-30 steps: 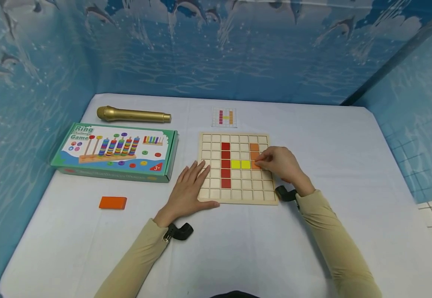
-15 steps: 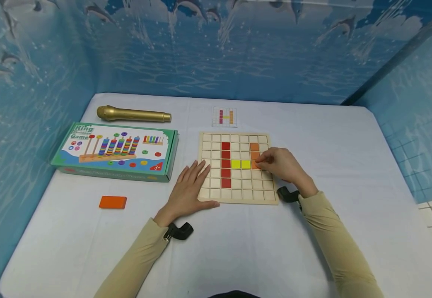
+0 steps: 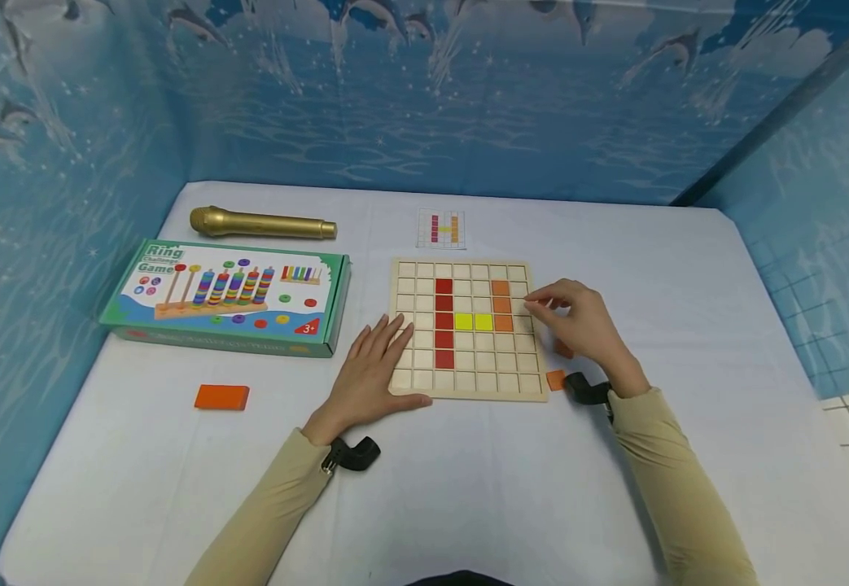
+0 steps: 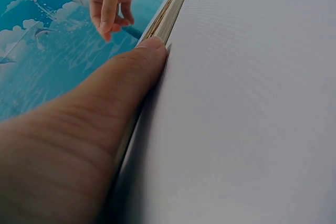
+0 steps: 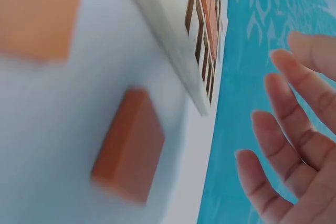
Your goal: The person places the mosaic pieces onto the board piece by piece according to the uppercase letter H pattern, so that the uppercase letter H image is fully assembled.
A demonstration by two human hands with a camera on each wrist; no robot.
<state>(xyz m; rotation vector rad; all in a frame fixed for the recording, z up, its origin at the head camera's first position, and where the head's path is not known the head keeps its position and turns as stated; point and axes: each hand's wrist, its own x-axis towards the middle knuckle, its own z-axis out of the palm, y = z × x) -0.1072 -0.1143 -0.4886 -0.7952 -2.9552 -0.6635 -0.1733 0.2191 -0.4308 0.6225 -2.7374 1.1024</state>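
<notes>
A wooden grid board (image 3: pixel 483 382) bears a column of red tiles (image 3: pixel 444 324), two yellow tiles (image 3: pixel 473 322) and a column of three orange tiles (image 3: pixel 501 306). My left hand (image 3: pixel 370 374) rests with spread fingers on the board's near left corner, its thumb along the front edge. Just off the right edge hovers my right hand (image 3: pixel 578 321), fingers loosely bent and nothing visible between them in the right wrist view. Below it on the cloth lie two loose orange tiles, one square tile (image 3: pixel 555 380) beside the board's corner and another tile (image 5: pixel 131 150) partly hidden by the hand in the head view.
Behind the board lies a small pattern card (image 3: pixel 441 229) showing a coloured H shape. To the left are a green game box (image 3: pixel 226 297), a gold microphone (image 3: pixel 263 224) and an orange block (image 3: pixel 221 397). A white cloth (image 3: pixel 497 480) covers the table.
My right hand has let go of the lowest orange tile in the column and moved right, off the board. The loose orange tiles have come into sight. My left hand has stayed put.
</notes>
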